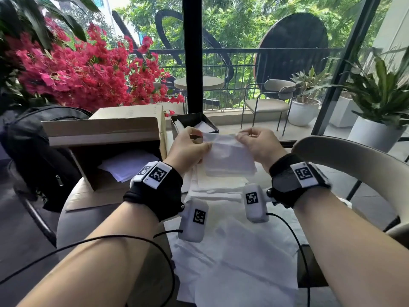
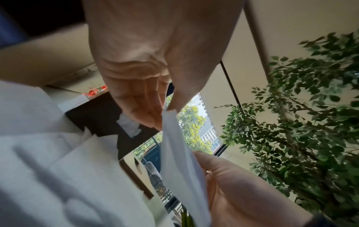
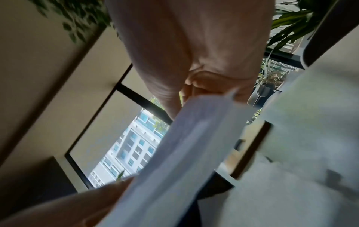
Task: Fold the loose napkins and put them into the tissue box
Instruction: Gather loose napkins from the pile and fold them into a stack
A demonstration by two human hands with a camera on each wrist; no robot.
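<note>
Both hands hold one white napkin (image 1: pixel 228 156) up above the table, its lower edge hanging toward the pile. My left hand (image 1: pixel 191 144) pinches its upper left corner; my right hand (image 1: pixel 254 141) pinches the upper right corner. The left wrist view shows the napkin (image 2: pixel 175 147) edge-on between my thumb and fingers (image 2: pixel 147 107). It appears blurred in the right wrist view, napkin (image 3: pixel 180 150) under my curled fingers (image 3: pixel 204 87). Just behind the hands stands the dark metal tissue box (image 1: pixel 192 120), open, with white napkins inside. Loose napkins (image 1: pixel 228 251) cover the table in front of me.
An open cardboard box (image 1: pixel 106 142) with white paper inside stands at the left, a black backpack (image 1: pixel 37 151) beside it. A beige chair back (image 1: pixel 354 158) curves at the right. Red flowers (image 1: pixel 84 69) and a window lie beyond the table. Cables trail from my wrist cameras.
</note>
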